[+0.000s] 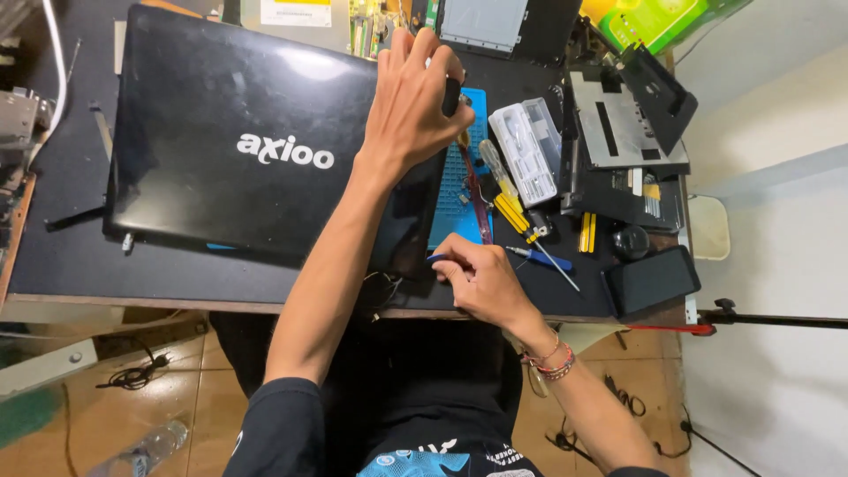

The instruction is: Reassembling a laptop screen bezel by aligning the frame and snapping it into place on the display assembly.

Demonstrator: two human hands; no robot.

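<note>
1. Landmark: closed glossy black laptop [238, 141], lid up, lying flat on the dark worktop [79, 265].
2. Left hand [415, 97] sits over the laptop's far right corner, back of hand facing the camera, fingers curled around a black object [451, 95]. Only a sliver of it shows; can't tell what it is.
3. Right hand [481, 278] is just off the laptop's near right corner, at the worktop's front edge. Fingers pinched shut on a thin blue-tipped tool [436, 258]; tip points toward the laptop edge. Beaded bracelets on that wrist.
4. Blue rectangular work mat [459, 190] lies along the laptop's right side, partly tucked under it, between the two hands.
5. Right of the mat: yellow-handled screwdrivers [512, 212], a blue-handled screwdriver [541, 258], a slim dark red tool lying on the mat.
6. Further right of the laptop: clear plastic bit case [528, 150], open, then a stack of black and grey laptop chassis parts [627, 132].
7. Black smartphone [652, 279], screen dark, near the worktop's front right corner, well apart from the laptop.
8. Thin loose wires [382, 284] hang at the laptop's near edge by the left forearm.
</note>
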